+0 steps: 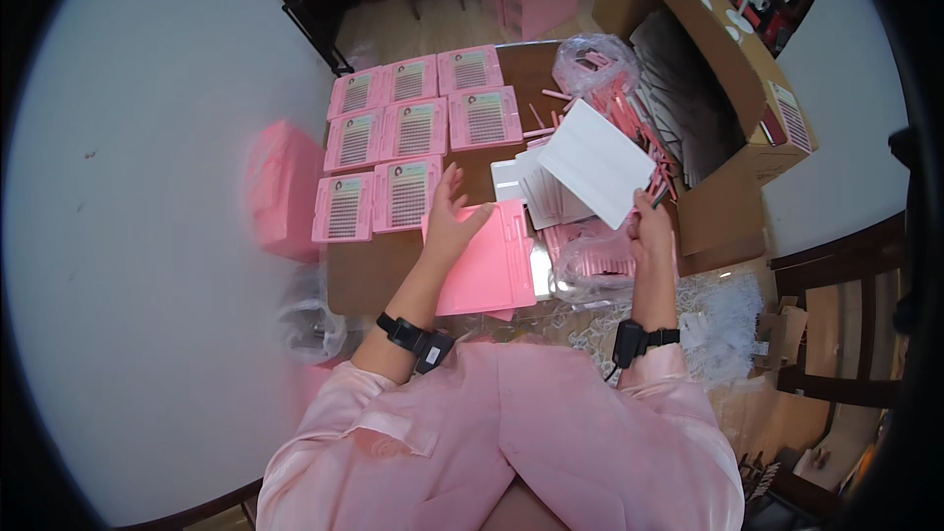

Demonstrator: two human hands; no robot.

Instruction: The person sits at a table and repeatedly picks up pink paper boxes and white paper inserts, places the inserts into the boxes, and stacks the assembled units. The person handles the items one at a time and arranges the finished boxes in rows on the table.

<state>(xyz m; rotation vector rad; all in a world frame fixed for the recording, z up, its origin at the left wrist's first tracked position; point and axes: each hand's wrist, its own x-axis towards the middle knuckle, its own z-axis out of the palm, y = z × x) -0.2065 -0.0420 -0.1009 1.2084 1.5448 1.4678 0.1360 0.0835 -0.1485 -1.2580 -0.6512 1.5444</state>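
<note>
My right hand (649, 228) grips the lower right corner of a blank white rectangular card (598, 162), held tilted over the right half of the table. A small dark object, too small to name, shows by its fingers. My left hand (456, 216) is open, fingers apart, over the upper left corner of an empty pink plastic tray (484, 270) at the near edge. Beyond it, several pink eyelash trays (409, 192) lie in rows, each with lines of dark lashes on a pale card. More white cards (551, 195) are stacked under the held one.
Loose pink strips (629, 108) and clear plastic bags (596, 61) crowd the table's right side. A large open cardboard box (723, 221) stands beyond them. A pink bundle (285, 187) is at the left by the wall. White shredded packing (723, 320) lies at the lower right.
</note>
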